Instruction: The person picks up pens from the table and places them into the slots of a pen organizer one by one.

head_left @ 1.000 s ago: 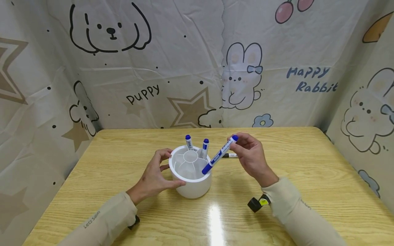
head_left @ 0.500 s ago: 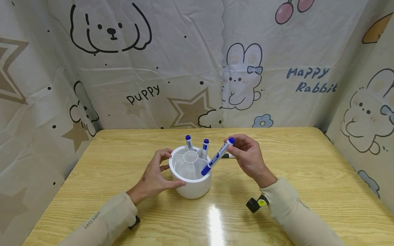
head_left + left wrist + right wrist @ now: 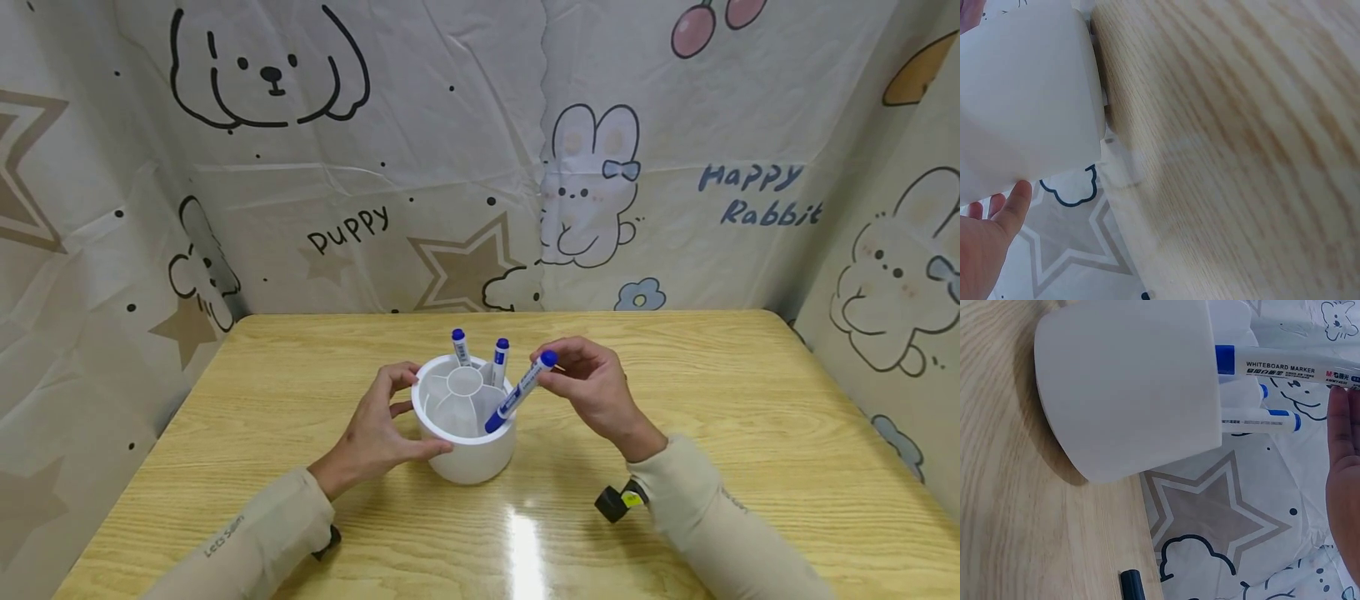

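Observation:
A round white pen holder (image 3: 471,460) with divided compartments stands on the table. My left hand (image 3: 375,421) grips it from the left, thumb along the near rim and fingers around the far left side. With thumb and fingertips, my right hand (image 3: 596,387) pinches a blue whiteboard marker (image 3: 522,388) near its upper end. The marker slants, and its blue-capped lower end is inside the rim at the holder's right front. Two more blue markers stand in back compartments: one at the rear (image 3: 461,348), another at the right rear (image 3: 500,362).
A black-capped end of another marker (image 3: 1132,585) lies on the table in the right wrist view; my right hand hides it in the head view. The wood-grain table (image 3: 285,375) meets a printed cloth backdrop (image 3: 450,167) at its back and sides.
My right hand has moved left and slightly down, bringing the marker's capped end lower inside the holder's rim. My left hand and the holder have stayed still.

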Motion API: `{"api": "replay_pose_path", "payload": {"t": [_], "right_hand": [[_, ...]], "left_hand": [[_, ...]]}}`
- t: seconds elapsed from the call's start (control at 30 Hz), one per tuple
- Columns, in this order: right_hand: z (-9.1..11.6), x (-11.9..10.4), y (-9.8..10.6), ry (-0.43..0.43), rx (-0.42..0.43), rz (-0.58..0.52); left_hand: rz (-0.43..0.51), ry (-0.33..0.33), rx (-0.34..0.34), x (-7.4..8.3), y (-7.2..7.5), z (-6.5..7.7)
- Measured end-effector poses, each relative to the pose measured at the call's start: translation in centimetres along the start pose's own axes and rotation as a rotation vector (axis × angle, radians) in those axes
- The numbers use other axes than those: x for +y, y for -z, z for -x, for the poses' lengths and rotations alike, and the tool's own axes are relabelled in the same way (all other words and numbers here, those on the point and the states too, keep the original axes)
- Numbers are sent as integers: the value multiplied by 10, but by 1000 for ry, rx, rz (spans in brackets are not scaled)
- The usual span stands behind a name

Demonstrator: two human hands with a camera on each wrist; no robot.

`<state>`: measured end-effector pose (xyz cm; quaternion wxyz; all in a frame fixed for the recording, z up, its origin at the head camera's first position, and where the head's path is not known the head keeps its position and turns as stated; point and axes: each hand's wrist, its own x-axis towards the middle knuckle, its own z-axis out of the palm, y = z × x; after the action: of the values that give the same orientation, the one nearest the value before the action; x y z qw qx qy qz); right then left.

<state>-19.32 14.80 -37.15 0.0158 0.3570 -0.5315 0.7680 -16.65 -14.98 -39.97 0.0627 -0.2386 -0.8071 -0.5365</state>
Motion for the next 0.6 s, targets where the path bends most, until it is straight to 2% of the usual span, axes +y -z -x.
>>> {"api": "replay_pose_path", "payload": {"t": [0.4,0.6], "right_hand": [[1,3,-1,-37,13,76],[3,4,-1,-39,6,73]], "left_hand": [[4,-1,-2,0,1,0],[2,-6,-3,0,1,0]]}}
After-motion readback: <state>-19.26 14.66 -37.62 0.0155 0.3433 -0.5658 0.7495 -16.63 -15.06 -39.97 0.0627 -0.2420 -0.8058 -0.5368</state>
